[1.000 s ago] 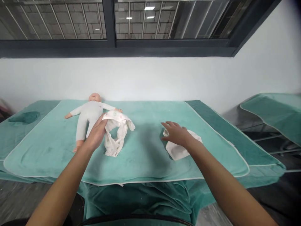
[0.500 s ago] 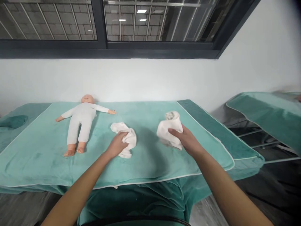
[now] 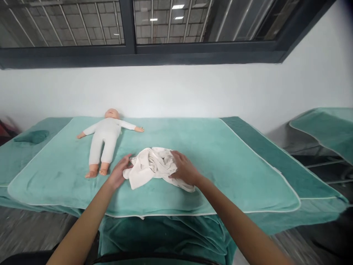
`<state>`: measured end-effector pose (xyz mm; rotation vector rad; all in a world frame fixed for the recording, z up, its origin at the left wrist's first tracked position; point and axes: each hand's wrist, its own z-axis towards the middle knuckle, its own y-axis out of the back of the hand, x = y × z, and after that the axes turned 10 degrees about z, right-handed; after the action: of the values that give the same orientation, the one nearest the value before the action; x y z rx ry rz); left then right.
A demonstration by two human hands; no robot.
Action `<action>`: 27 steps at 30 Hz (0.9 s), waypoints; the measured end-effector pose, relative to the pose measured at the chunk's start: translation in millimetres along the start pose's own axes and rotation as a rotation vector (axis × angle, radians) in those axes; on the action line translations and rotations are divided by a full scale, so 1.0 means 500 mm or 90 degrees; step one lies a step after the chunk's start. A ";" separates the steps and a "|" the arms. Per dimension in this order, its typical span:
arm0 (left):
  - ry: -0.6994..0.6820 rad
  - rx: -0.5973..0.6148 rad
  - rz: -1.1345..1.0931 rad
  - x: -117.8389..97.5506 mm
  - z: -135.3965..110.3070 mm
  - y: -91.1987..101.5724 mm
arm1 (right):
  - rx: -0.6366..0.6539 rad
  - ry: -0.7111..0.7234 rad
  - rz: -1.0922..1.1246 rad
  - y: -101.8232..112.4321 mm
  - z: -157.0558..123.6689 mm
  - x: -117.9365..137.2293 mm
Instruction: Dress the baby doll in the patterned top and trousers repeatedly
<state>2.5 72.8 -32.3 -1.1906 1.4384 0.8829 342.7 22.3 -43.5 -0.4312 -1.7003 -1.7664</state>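
Observation:
A bunched heap of white baby clothes or cloth [image 3: 150, 167] lies crumpled on the green bed cover, in front of me. What kind of garment it is cannot be made out. At its left end, my left hand [image 3: 118, 173] is open, thumb and fingers apart, with the fingertips touching the edge. My right hand [image 3: 185, 170] is closed over the heap's right part, fingers curved onto the fabric; some of the cloth shows below the palm. Left of the heap, a baby doll [image 3: 104, 138] in a white suit lies on its back, arms spread and feet bare.
The green cover [image 3: 220, 176] with white piping spreads over the bed. A small dark green pillow [image 3: 31, 137] is at the far left. Behind are a white wall [image 3: 193, 92] and a dark window frame [image 3: 204, 59]. Another green-covered bed [image 3: 328, 129] stands at the right.
My right hand has brought its white cloth left and down onto the other one, so both form one heap. My left hand has shifted left and opened from its cloth. The view has turned slightly.

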 end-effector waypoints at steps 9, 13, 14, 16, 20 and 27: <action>-0.180 -0.103 0.483 -0.020 0.063 -0.072 | -0.123 0.032 0.096 -0.023 -0.033 0.013; -0.208 0.008 0.668 -0.032 0.086 -0.097 | -0.053 0.183 0.054 -0.012 -0.031 0.048; -0.191 0.023 0.689 -0.037 0.086 -0.098 | -0.062 0.205 0.045 -0.013 -0.026 0.050; -0.188 0.001 0.702 -0.052 0.077 -0.088 | -0.117 0.188 0.043 -0.019 -0.013 0.043; -0.408 -0.265 0.595 -0.122 0.025 -0.036 | -0.138 0.008 0.107 -0.039 0.006 0.005; -0.598 -0.718 0.349 -0.266 -0.063 0.022 | -0.044 -0.007 0.047 -0.033 0.024 0.010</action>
<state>-18.0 74.1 103.4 -0.8289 0.3847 2.4195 325.9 32.1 -51.8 -0.5275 -1.6134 -1.7772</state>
